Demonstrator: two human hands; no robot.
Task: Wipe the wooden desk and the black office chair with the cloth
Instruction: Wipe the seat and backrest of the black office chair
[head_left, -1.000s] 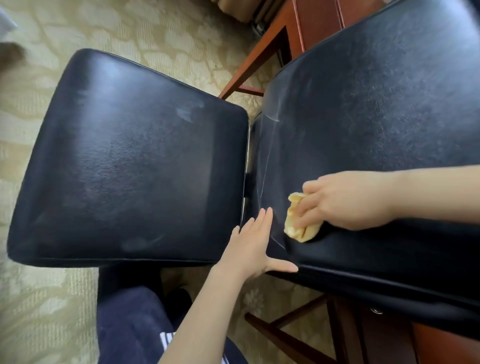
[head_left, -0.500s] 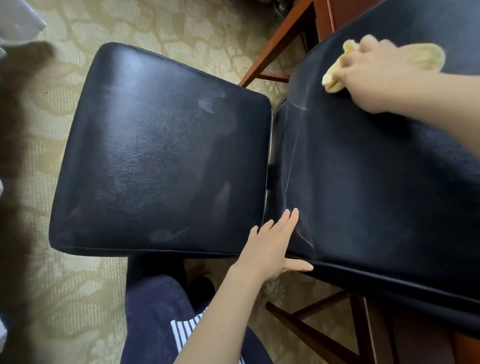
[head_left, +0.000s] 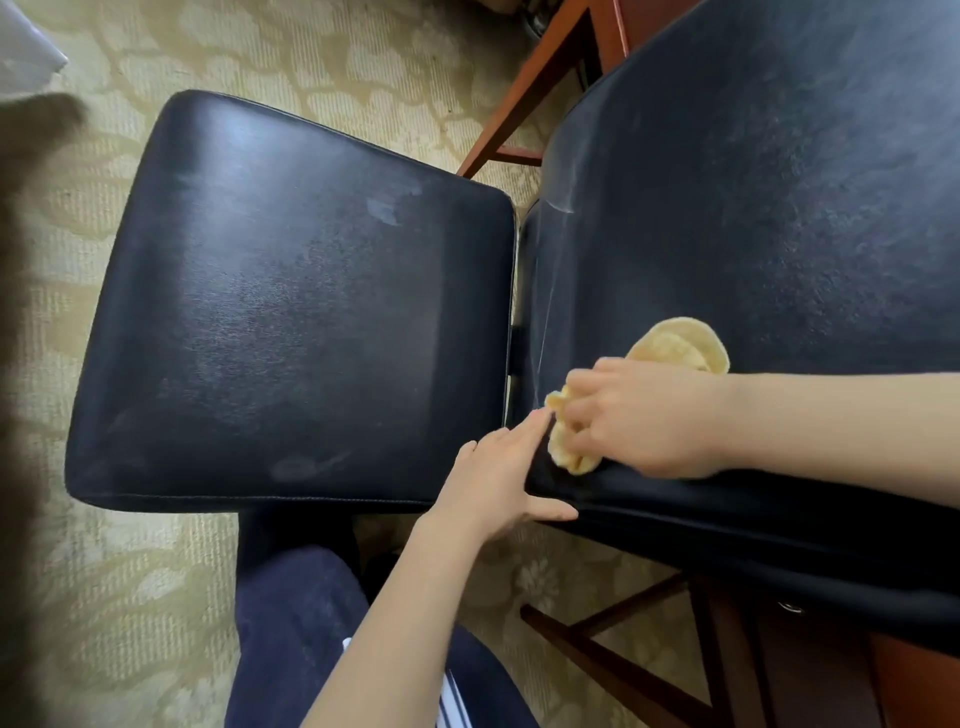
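right grip (head_left: 644, 415) holds yellow cloth (head_left: 675, 343) against black chair (head_left: 753, 208).

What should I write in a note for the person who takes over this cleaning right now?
Right hand grips the yellow cloth, pressing it on the black chair's right pad, near its inner edge; wiping is in progress there.
Left hand is open and rests at that pad's near corner.
Left pad shows pale smudges: wipe there.
Desk top not in view.

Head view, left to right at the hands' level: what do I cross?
Beige patterned carpet → black leather chair cushion → left hand, flat on the second cushion edge → right hand gripping the yellow cloth.
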